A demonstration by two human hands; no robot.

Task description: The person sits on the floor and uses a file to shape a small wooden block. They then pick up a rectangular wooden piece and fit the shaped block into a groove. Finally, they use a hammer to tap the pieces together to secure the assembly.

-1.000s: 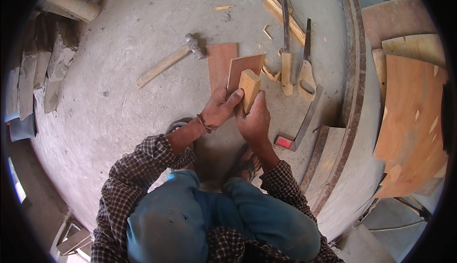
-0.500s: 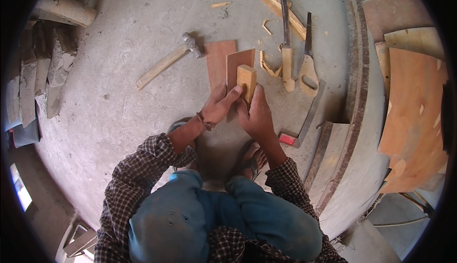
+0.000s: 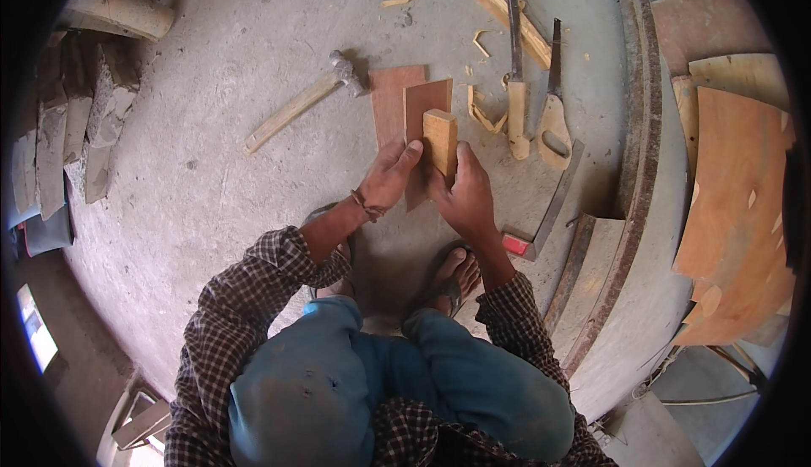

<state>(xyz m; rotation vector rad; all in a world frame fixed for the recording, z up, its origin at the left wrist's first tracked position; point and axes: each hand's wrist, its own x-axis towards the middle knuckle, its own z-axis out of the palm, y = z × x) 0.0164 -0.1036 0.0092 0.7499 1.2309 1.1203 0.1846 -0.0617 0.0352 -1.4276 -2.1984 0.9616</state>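
Observation:
Between my hands, above the floor, a thin reddish-brown plywood piece (image 3: 427, 97) stands side by side with a short yellowish wood block (image 3: 440, 139). My left hand (image 3: 390, 175) grips the plywood piece, its thumb lying on the face near the block. Closed around the lower part of the block is my right hand (image 3: 464, 190), thumb on one side and fingers on the other. A second flat plywood piece (image 3: 390, 99) lies on the floor just behind, partly covered by the held one.
A hammer (image 3: 308, 102) lies to the left. Off to the right are a long-bladed knife (image 3: 517, 112), a handsaw (image 3: 554, 120), a split wood stick (image 3: 532, 36), shavings (image 3: 483, 112) and a try square (image 3: 553, 205). A metal rail (image 3: 635, 112) and plywood sheets (image 3: 733, 205) stand farther right.
My left thumb has drawn back from the block onto the plywood piece. The right hand has shifted slightly right and down, and the whole view has shifted a little.

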